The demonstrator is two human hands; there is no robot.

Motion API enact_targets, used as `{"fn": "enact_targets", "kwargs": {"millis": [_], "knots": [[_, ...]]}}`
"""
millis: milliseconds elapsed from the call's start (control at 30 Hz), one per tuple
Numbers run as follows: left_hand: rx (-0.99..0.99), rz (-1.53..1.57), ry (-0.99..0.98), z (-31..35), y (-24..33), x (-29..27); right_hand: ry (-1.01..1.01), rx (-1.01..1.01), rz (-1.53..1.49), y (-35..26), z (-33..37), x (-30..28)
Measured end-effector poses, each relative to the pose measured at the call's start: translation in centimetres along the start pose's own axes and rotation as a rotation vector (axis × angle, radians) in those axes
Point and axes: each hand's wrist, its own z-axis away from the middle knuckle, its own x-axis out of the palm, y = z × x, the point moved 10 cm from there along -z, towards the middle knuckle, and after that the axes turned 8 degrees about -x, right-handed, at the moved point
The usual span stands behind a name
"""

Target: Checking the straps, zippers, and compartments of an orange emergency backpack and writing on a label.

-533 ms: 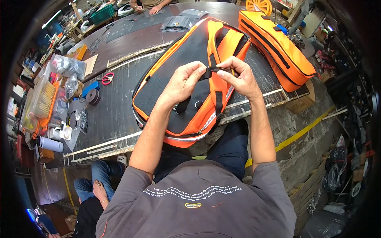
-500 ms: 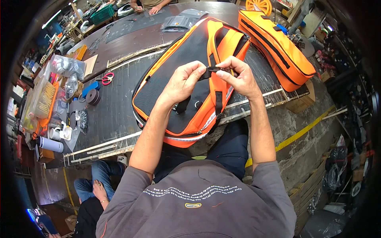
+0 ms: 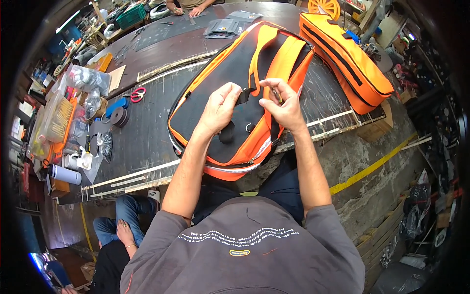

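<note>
The large backpack (image 3: 200, 117), orange with a black mesh back panel, lies on the table in front of me. My left hand (image 3: 221, 107) is closed, pinching a short black webbing strap (image 3: 243, 96) between thumb and fingers above the panel. An orange shoulder strap (image 3: 256, 58) runs down toward that webbing. My right hand (image 3: 285, 107) is close by on the right, thumb and forefinger a little apart. Its curled fingers hold a small, thin, dark tool (image 3: 277, 95) whose kind I cannot make out. Another orange shoulder strap (image 3: 284, 59) lies behind the right hand.
An orange bag (image 3: 345, 63) with black zips lies at the right table edge. Red-handled scissors (image 3: 138, 95), a dark webbing roll (image 3: 119, 117), a white tumbler (image 3: 66, 174) and plastic containers (image 3: 58, 117) are on the left. Another person's hands (image 3: 196, 11) work at the far side; someone sits lower left.
My hands have moved apart slightly, the right coming away from the black webbing. The orange strap's lower part has shifted toward the left hand, uncovering more of the panel. My view has shifted slightly.
</note>
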Motion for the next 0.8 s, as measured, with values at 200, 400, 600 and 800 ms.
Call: {"fn": "enact_targets", "kwargs": {"millis": [200, 400, 600, 800], "knots": [[-0.200, 0.401, -0.081, 0.2, -3.6, 0.8, -0.091, -0.041, 0.159, 0.2, -0.8, 2.8], [-0.365, 0.771, 0.014, 1.4, -5.3, 1.0, -0.113, -0.200, 0.480, -0.9, -2.2, 2.9], [-0.302, 0.509, 0.094, 1.3, -4.3, -0.4, -0.017, -0.396, 0.591, -3.6, -1.3, 2.8], [-0.469, 0.850, 0.031, 2.2, -5.8, 2.0, 0.144, -0.194, 0.354, -2.8, 1.1, 1.2]]}}
